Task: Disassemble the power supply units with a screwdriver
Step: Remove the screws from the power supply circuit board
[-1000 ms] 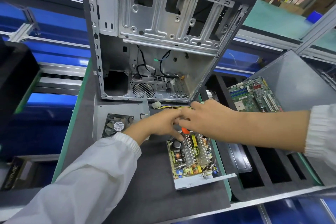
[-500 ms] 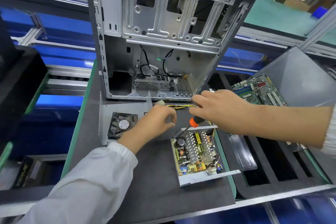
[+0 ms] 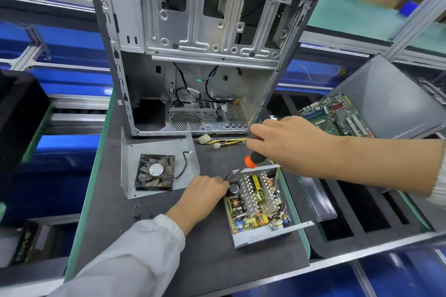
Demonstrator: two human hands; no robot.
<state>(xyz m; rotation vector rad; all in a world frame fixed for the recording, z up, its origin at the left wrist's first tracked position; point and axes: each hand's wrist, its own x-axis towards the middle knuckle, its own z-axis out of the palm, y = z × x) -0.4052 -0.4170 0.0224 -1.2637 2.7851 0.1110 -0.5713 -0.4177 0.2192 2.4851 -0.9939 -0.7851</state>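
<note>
- The opened grey metal power supply unit with exposed circuit board (image 3: 257,205) is set on the dark mat (image 3: 149,236).
- Its near-left corner is gripped by the left hand (image 3: 205,191).
- The orange-and-black-handled screwdriver (image 3: 246,164) is grasped by the right hand (image 3: 289,144), tip at the perforated far wall.
- A black fan (image 3: 155,172) lies left.

An orange-and-black screwdriver (image 3: 251,161), a yellow-green circuit board (image 3: 255,202), a black fan (image 3: 155,172) and a green-edged grey mat (image 3: 205,255).

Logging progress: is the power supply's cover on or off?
Off. The power supply shows its bare circuit board; its cover, fan attached, lies apart.
</note>
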